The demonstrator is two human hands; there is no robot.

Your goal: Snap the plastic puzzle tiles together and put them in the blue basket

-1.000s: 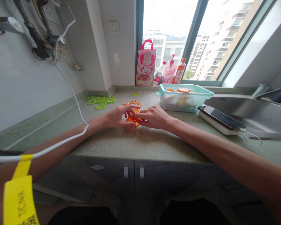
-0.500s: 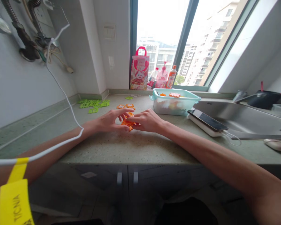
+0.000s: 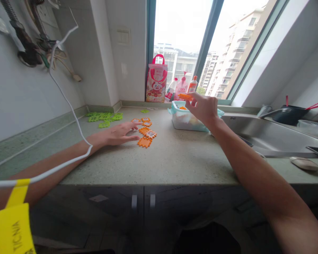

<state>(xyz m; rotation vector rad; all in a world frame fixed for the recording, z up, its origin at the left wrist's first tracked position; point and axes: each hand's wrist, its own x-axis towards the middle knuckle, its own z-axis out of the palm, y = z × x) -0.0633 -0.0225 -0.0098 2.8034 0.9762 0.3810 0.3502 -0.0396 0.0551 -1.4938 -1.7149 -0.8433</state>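
Note:
Above the light-blue plastic tub (image 3: 190,121), my right hand (image 3: 203,107) pinches an orange puzzle tile (image 3: 184,96) with notched edges. Another orange piece (image 3: 183,108) shows inside the tub, whose other contents are mostly hidden. My left hand (image 3: 122,133) rests on the counter with fingers apart, holding nothing. Its fingertips lie beside several orange tiles (image 3: 145,142), some of them overlapping and some with white printed centres. Farther left on the counter is a spread of green notched tiles (image 3: 103,117), and a single green piece (image 3: 144,111) lies near the back.
A white cable (image 3: 69,109) hangs across the left side, over my left forearm. The steel sink (image 3: 265,135) is at the right, with a pale oval object (image 3: 306,164) near the front edge. A pink bag (image 3: 157,83) and bottles (image 3: 181,86) line the windowsill.
My right hand has lifted from the orange tiles and moved right and up to the tub, carrying one tile. My left hand has drawn slightly left, uncovering the tiles on the counter.

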